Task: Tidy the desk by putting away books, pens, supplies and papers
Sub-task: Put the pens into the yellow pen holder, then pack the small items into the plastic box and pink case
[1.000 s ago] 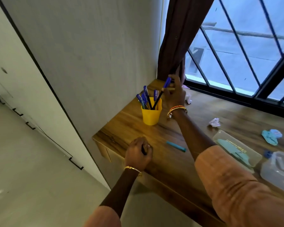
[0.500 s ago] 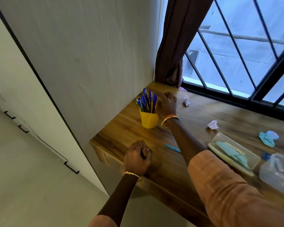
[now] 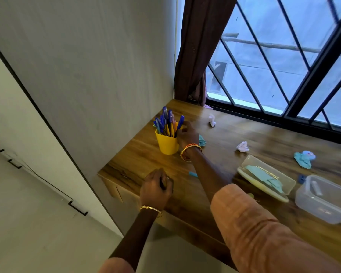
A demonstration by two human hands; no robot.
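I am resting my right hand point(image 3: 187, 133) against the yellow pen cup point(image 3: 167, 142) near the desk's point(image 3: 138, 160) left edge, fingers hidden so grip unclear, seemingly settling the blue pens point(image 3: 165, 123) upright, while my left hand point(image 3: 156, 189) is curling around something dark at the front-left corner, leaving open wood toward the crumpled papers point(image 3: 242, 146).

Home study corner: wooden desk point(image 3: 146, 160) under barred window point(image 3: 274, 62), brown curtain point(image 3: 199, 52), yellow pen cup point(image 3: 167, 143).

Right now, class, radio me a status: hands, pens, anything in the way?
Right hand at yellow cup, fingers on a blue pen. Left hand fisted around something dark. Crumpled paper on the desk.
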